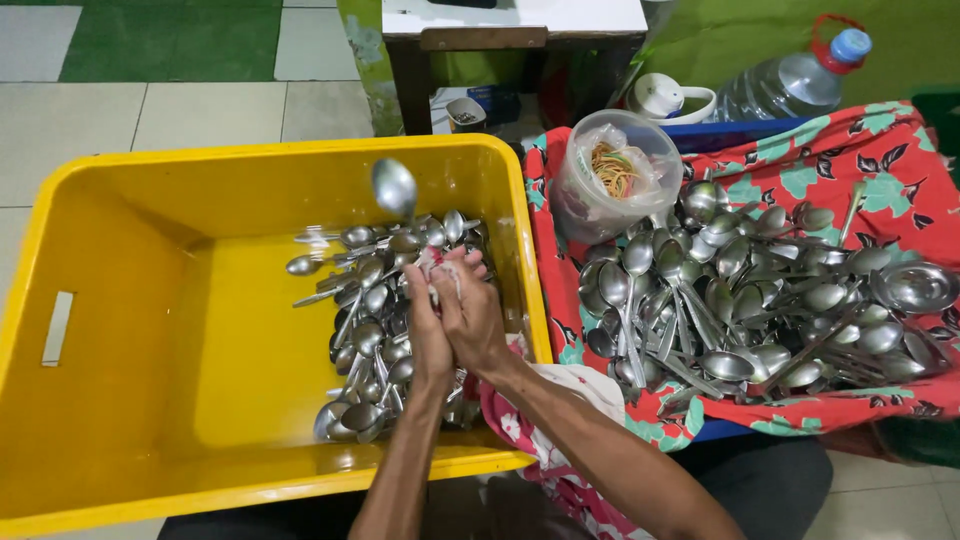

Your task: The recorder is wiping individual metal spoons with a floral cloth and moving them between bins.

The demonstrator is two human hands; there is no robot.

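Both hands over yellow crate (130, 200), near its right wall. Left hand (425, 325) and right hand (472, 315) pressed together, clasping a cloth (432, 268) around a spoon (395, 188); bowl stood upright above the spoon pile (375, 330).

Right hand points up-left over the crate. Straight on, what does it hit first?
Likely the raised spoon just past the fingers of the right hand; beyond it, the yellow crate wall. Depth is unclear.
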